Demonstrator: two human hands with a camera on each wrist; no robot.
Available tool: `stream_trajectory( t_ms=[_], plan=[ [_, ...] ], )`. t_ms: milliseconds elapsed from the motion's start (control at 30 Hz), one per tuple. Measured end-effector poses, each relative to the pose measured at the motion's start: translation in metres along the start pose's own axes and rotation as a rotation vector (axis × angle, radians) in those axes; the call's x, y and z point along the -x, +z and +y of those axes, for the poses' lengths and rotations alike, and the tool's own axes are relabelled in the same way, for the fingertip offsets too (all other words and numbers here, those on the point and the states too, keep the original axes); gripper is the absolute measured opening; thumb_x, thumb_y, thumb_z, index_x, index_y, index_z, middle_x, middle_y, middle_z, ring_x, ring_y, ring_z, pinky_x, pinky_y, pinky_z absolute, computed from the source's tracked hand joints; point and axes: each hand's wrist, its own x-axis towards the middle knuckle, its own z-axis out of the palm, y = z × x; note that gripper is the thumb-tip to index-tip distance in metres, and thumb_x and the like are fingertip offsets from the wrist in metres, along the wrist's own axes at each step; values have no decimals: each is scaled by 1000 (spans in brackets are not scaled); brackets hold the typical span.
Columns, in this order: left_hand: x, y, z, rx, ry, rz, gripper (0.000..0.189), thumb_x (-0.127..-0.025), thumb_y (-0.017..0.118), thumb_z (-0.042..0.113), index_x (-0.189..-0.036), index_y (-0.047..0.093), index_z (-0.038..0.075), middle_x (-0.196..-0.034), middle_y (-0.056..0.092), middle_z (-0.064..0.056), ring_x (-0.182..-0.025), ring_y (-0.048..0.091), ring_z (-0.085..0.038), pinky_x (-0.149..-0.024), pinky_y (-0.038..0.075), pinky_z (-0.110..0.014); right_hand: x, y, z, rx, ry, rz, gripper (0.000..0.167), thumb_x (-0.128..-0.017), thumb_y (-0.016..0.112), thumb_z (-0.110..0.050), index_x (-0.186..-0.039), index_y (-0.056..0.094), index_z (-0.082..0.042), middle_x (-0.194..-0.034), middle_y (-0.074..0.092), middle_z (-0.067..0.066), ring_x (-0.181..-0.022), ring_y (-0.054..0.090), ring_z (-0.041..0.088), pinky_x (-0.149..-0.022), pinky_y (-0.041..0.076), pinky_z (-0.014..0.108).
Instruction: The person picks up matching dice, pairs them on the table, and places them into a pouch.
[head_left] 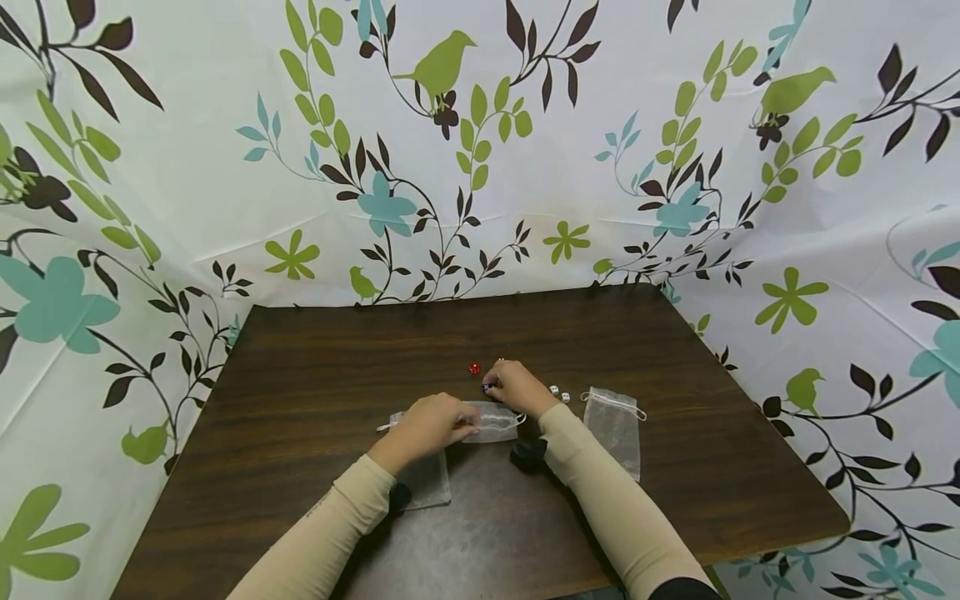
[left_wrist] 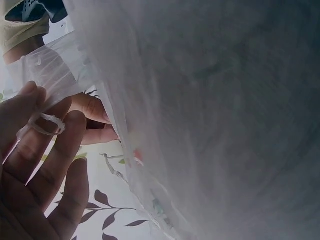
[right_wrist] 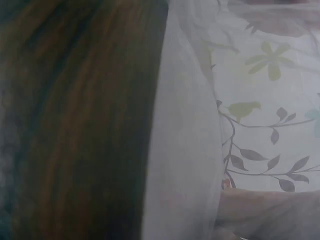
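My left hand pinches a sheer white drawstring bag between thumb and fingers. In the left wrist view a white drawstring loop lies over those fingers, and the bag's mesh fills much of the picture. Just beyond the bag, my right hand holds a dark blue die at its fingertips, low over the table. A red die lies a little to the left and farther back. In the right wrist view, sheer mesh veils the right hand.
Two white dice lie right of my right hand. Farther right a second sheer bag lies flat; another lies partly under my left wrist. The brown wooden table meets a patterned cloth at its back edge.
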Motion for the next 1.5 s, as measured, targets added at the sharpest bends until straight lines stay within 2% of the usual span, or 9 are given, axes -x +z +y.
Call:
stream_trajectory(
  t_ms=[200, 300, 467, 567, 700, 900, 1167, 1367, 1500],
  plan=[
    [0, -2, 2, -3, -2, -2, 7, -93, 76, 27, -86, 73, 24, -71, 61, 14, -58, 50, 1, -55, 44, -22, 0, 2, 1, 6, 4, 6, 9, -93, 74, -4, -101, 77, -5, -100, 70, 5, -96, 66, 22, -85, 55, 36],
    [0, -3, 3, -7, 3, 3, 8, -92, 76, 26, -85, 73, 24, -71, 62, 14, -58, 50, 1, -55, 44, -22, 2, 0, 1, 41, 13, 9, 10, -93, 74, -7, -102, 77, -7, -105, 69, 5, -98, 65, 22, -86, 54, 37],
    [0, -4, 3, -11, 0, 2, 8, -92, 76, 26, -86, 74, 23, -73, 65, 12, -59, 53, 0, -55, 45, -23, 5, -10, -4, 92, 2, 32, 12, -93, 76, -13, -104, 76, -9, -113, 68, 5, -110, 63, 24, -96, 50, 39],
    [1, -3, 3, -11, -8, 1, 7, -92, 76, 26, -87, 74, 23, -74, 66, 12, -60, 54, 0, -56, 45, -23, 7, -22, -12, 76, -20, 39, 14, -94, 74, -13, -107, 76, -7, -115, 69, 5, -112, 63, 25, -98, 50, 38],
    [1, -4, 3, -6, -7, 6, 6, -92, 77, 24, -87, 75, 22, -76, 68, 11, -62, 56, 0, -56, 46, -23, 12, -38, -28, 60, -40, 27, 16, -96, 72, -14, -110, 75, -7, -114, 71, 5, -109, 66, 23, -93, 52, 37],
    [1, -4, 3, 8, -15, 11, 5, -91, 78, 22, -88, 75, 21, -76, 68, 11, -62, 57, 0, -56, 47, -23, 25, -54, -53, 59, -145, 18, 16, -95, 72, -11, -110, 75, -4, -111, 72, 7, -102, 68, 22, -85, 55, 35],
    [2, -3, 2, -6, -26, 20, 6, -91, 78, 25, -88, 76, 21, -77, 69, 11, -65, 59, -1, -58, 48, -24, 45, -67, -69, 48, -166, -58, 13, -95, 72, -8, -107, 74, -4, -107, 71, 5, -99, 67, 21, -85, 55, 35],
    [2, -4, 2, 6, -47, 23, 5, -90, 79, 22, -87, 75, 21, -75, 66, 13, -63, 55, 0, -56, 46, -24, 48, -65, -66, 75, -215, -173, 12, -91, 74, -1, -103, 72, -4, -103, 68, 5, -94, 66, 22, -82, 54, 32],
    [2, -5, 2, 18, -55, 19, 5, -90, 79, 22, -88, 75, 21, -73, 64, 13, -62, 53, -1, -55, 44, -25, 48, -62, -64, 73, -212, -215, 12, -90, 76, -2, -101, 73, -7, -106, 65, 4, -94, 64, 19, -82, 54, 30]
  ],
)
